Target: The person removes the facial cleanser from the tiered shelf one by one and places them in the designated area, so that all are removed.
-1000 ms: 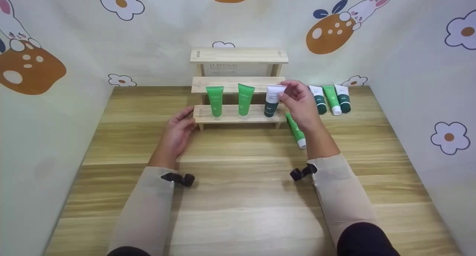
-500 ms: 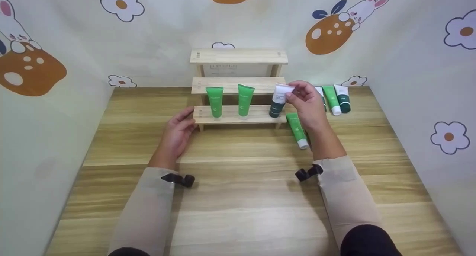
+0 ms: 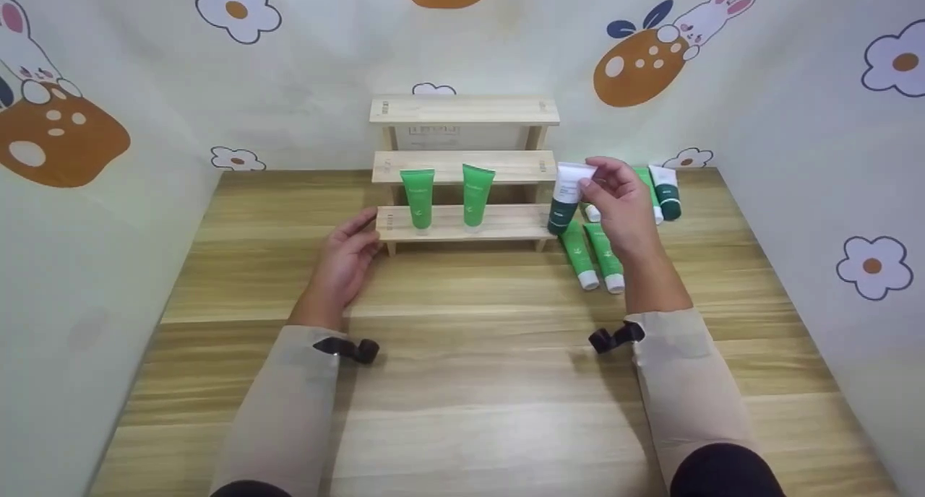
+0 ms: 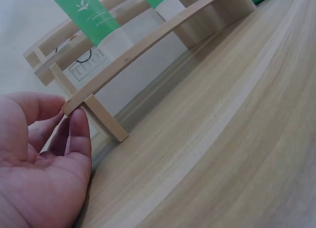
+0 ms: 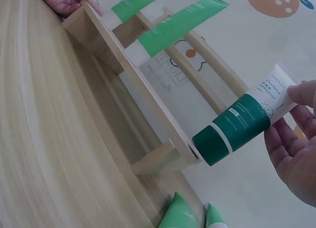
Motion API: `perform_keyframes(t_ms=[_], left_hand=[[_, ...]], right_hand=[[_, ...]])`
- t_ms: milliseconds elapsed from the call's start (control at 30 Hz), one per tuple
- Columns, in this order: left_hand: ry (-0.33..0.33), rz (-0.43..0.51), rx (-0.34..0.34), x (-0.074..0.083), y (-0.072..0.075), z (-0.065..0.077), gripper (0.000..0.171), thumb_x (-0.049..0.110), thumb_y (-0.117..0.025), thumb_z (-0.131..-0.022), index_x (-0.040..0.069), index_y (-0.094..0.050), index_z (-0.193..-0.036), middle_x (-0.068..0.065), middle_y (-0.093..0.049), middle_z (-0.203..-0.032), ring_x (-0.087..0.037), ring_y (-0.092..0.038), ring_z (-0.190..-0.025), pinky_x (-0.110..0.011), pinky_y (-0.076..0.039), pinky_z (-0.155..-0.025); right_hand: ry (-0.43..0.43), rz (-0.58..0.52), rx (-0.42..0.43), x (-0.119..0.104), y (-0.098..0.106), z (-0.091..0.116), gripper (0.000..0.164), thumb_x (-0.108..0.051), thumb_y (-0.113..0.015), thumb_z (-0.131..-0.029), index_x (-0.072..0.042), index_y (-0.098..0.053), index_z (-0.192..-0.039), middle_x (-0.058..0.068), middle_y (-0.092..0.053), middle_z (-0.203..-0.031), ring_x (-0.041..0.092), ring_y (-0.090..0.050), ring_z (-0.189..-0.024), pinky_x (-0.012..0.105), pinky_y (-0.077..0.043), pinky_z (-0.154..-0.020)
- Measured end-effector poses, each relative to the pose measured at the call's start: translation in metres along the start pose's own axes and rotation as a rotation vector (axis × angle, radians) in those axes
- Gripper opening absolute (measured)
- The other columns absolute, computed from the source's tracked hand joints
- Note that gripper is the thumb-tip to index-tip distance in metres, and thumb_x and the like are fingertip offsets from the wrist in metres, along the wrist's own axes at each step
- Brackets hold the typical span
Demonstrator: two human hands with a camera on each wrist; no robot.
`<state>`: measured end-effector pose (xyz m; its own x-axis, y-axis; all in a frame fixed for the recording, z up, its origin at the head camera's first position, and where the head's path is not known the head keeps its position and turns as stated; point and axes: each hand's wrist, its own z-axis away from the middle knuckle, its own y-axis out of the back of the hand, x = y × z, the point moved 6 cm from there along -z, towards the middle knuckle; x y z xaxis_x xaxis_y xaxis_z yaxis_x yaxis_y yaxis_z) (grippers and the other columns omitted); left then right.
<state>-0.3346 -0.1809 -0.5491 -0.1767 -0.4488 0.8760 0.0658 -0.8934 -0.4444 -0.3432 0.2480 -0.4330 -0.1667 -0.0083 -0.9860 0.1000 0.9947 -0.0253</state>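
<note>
In the head view my right hand (image 3: 627,212) pinches a white and dark green squeeze tube (image 3: 565,215) by its flat white end. The tube's dark cap end points down, right at the right end of the lowest step of a wooden three-tier shelf (image 3: 509,227). My left hand (image 3: 342,262) grips the left end of that step; the left wrist view shows thumb and finger (image 4: 80,127) on the board's corner. Two green squeeze tubes, one at left (image 3: 419,199) and one mid-step (image 3: 477,197), stand on their caps on the lowest step.
Two green tubes (image 3: 578,257) lie side by side on the wooden table (image 3: 462,367), right of the shelf. Behind my right hand lie more tubes, partly hidden, with a white and dark green one (image 3: 666,193) outermost. A patterned wall (image 3: 325,71) stands close behind the shelf.
My right hand has moved right with the white and dark green tube, from over the lowest step to its right end. The tube leans a little more. My left hand has stayed put.
</note>
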Motion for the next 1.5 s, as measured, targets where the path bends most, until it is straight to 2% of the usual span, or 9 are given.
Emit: perform_keyframes(t_ms=[100,333,600,800,933,1167,1333,1500], left_hand=[[0.001,-0.002,0.000,0.000,-0.001,-0.001,0.057,-0.008,-0.054,-0.103,0.002,-0.046,-0.158,-0.005,-0.045,-0.165,-0.010,-0.062,-0.108,-0.021,-0.054,-0.096],[-0.003,-0.006,-0.001,0.000,-0.001,-0.001,0.057,-0.008,-0.054,-0.103,0.002,-0.046,-0.159,-0.007,-0.044,-0.168,-0.010,-0.063,-0.106,-0.021,-0.054,-0.095],[-0.003,-0.002,0.001,0.001,0.001,0.001,0.056,-0.008,-0.054,-0.103,0.002,-0.048,-0.157,-0.007,-0.044,-0.168,-0.010,-0.063,-0.109,-0.021,-0.056,-0.095],[-0.006,-0.004,0.001,0.002,0.000,0.000,0.056,-0.008,-0.054,-0.103,0.002,-0.047,-0.158,-0.007,-0.044,-0.168,-0.010,-0.064,-0.106,-0.021,-0.056,-0.095],[0.000,-0.002,0.006,0.001,-0.001,0.001,0.056,-0.007,-0.055,-0.103,0.002,-0.047,-0.158,-0.007,-0.044,-0.169,-0.009,-0.064,-0.106,-0.021,-0.056,-0.093],[-0.004,0.001,-0.001,0.002,-0.002,0.002,0.056,-0.007,-0.055,-0.103,0.002,-0.047,-0.158,-0.006,-0.044,-0.169,-0.010,-0.063,-0.108,-0.022,-0.056,-0.093],[-0.004,-0.005,0.000,0.002,-0.002,0.001,0.056,-0.007,-0.055,-0.103,0.002,-0.048,-0.157,-0.006,-0.044,-0.169,-0.011,-0.063,-0.109,-0.023,-0.055,-0.094],[-0.007,0.001,0.005,0.002,-0.001,0.001,0.056,-0.007,-0.055,-0.103,0.001,-0.048,-0.158,-0.007,-0.043,-0.169,-0.011,-0.064,-0.108,-0.023,-0.056,-0.094]], right_hand=[[0.011,-0.018,0.012,0.000,0.010,0.000,0.030,-0.008,-0.071,-0.102,-0.012,-0.070,-0.132,0.006,-0.063,-0.114,0.022,-0.063,-0.108,0.023,-0.063,-0.091],[-0.005,-0.037,0.088,0.004,0.037,0.000,0.028,-0.007,-0.072,-0.101,-0.014,-0.073,-0.128,0.002,-0.065,-0.106,0.017,-0.063,-0.092,0.022,-0.055,-0.074],[-0.012,-0.059,0.146,0.007,0.064,0.003,0.030,-0.004,-0.069,-0.102,-0.009,-0.071,-0.131,0.003,-0.068,-0.112,0.019,-0.063,-0.101,0.023,-0.057,-0.080],[-0.005,-0.082,0.187,0.013,0.083,0.006,0.030,-0.003,-0.068,-0.102,-0.007,-0.070,-0.131,0.003,-0.065,-0.109,0.018,-0.058,-0.094,0.022,-0.052,-0.072],[0.006,-0.084,0.196,0.017,0.094,0.007,0.030,0.000,-0.066,-0.102,-0.004,-0.070,-0.131,0.003,-0.063,-0.107,0.017,-0.058,-0.095,0.022,-0.053,-0.073],[-0.061,-0.057,0.229,0.028,0.110,0.009,0.026,-0.003,-0.067,-0.102,-0.010,-0.073,-0.127,0.003,-0.062,-0.111,0.018,-0.058,-0.098,0.022,-0.056,-0.076],[-0.074,-0.075,0.258,0.034,0.117,0.009,0.027,0.001,-0.066,-0.101,-0.008,-0.073,-0.125,0.002,-0.064,-0.106,0.016,-0.059,-0.094,0.021,-0.055,-0.073],[-0.111,-0.047,0.256,0.043,0.123,0.006,0.028,-0.004,-0.068,-0.101,-0.008,-0.071,-0.129,0.000,-0.067,-0.108,0.016,-0.060,-0.094,0.021,-0.054,-0.074]])
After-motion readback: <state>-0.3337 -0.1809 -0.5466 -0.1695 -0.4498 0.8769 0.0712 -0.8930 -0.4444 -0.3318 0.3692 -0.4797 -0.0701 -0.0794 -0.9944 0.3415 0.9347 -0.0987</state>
